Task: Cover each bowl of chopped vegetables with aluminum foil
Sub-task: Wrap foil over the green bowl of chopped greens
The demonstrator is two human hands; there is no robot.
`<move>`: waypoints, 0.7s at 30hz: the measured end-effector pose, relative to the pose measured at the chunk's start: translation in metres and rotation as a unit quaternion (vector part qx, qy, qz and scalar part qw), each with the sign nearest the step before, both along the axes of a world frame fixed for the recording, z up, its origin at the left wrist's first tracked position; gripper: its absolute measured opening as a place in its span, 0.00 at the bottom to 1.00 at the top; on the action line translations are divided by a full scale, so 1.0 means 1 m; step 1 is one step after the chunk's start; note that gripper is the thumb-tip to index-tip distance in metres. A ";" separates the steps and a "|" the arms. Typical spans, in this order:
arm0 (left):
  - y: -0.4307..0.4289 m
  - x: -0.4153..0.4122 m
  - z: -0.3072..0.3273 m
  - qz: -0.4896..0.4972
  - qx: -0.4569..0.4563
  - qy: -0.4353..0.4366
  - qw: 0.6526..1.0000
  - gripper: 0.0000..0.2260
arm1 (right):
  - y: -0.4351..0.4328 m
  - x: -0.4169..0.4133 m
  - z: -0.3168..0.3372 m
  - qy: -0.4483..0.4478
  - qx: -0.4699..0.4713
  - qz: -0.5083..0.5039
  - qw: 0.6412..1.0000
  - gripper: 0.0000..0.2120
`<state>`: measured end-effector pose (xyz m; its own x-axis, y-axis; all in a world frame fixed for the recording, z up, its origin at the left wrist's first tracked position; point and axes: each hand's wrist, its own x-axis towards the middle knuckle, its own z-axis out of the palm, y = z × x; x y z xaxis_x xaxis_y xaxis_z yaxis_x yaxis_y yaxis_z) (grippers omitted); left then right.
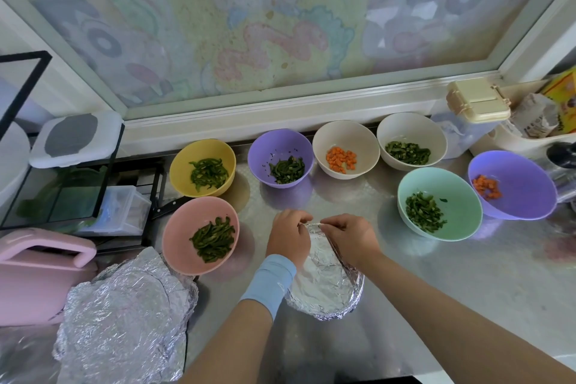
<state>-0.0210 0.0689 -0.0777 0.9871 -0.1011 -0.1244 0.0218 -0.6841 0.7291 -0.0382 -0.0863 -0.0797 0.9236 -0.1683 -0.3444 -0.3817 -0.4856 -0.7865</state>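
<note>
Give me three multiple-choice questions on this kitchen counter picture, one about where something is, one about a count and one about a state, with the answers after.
1. The round pink plastic bowl stands:
A) nearer the person than the round yellow plastic bowl
B) on the window ledge
C) right of every other bowl

2. Uncovered bowls holding orange carrot cubes:
A) one
B) two
C) four

3. The left hand and right hand are:
A) flat on the counter
B) pinching the far edge of the crinkled silver aluminum foil
C) lifting a knife

Answers:
1 A: pink sits in front of yellow.
2 B: only the round beige bowl and the right-hand purple bowl hold carrot.
3 B: fingers of both hands curl on the foil's edge.
</note>
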 end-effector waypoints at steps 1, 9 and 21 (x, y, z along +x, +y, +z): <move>-0.001 0.000 0.001 -0.010 -0.012 -0.004 1.000 0.12 | -0.001 0.001 -0.001 0.003 0.009 -0.007 1.000 0.04; -0.003 -0.008 -0.006 0.026 -0.025 0.017 0.999 0.06 | -0.004 -0.001 0.001 -0.002 0.030 -0.012 0.999 0.06; -0.001 -0.011 -0.005 -0.010 -0.012 0.025 1.000 0.09 | -0.004 -0.007 0.001 -0.026 -0.026 0.044 0.998 0.05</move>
<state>-0.0321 0.0680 -0.0829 0.9777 -0.1234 -0.1699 0.0451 -0.6670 0.7437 -0.0453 -0.0907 -0.0790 0.9521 -0.1029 -0.2881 -0.2951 -0.5565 -0.7767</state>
